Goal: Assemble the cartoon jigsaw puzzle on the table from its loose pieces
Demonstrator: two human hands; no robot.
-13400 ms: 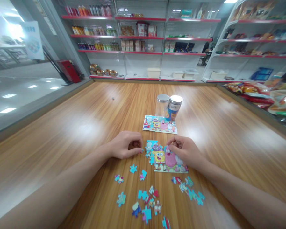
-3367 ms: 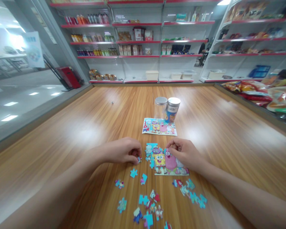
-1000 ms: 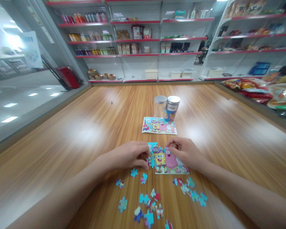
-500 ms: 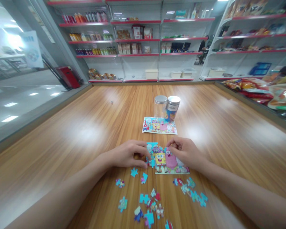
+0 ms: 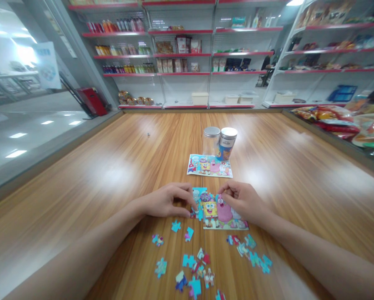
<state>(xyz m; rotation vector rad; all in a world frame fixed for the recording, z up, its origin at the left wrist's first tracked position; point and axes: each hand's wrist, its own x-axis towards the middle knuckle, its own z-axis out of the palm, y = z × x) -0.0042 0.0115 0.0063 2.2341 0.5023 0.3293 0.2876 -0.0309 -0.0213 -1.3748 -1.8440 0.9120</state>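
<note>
Crosswise, long axis left-right, jigsaw puzzle (image 5: 220,212), left hand (image 5: 166,201), right hand (image 5: 243,202)

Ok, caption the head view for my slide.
Left hand and right hand on a SpongeBob jigsaw puzzle on a wooden table.

My table (image 5: 81,200) was glossy varnished wood, my puzzle pieces (image 5: 188,260) matt printed card, the picture sheet (image 5: 209,166) smooth paper with a slight sheen, the clear jar (image 5: 210,145) plastic or glass, its lid (image 5: 212,132) brushed metal, the snack bags (image 5: 324,114) shiny plastic.

Red-edged shelves of packaged snacks (image 5: 180,54)
</note>
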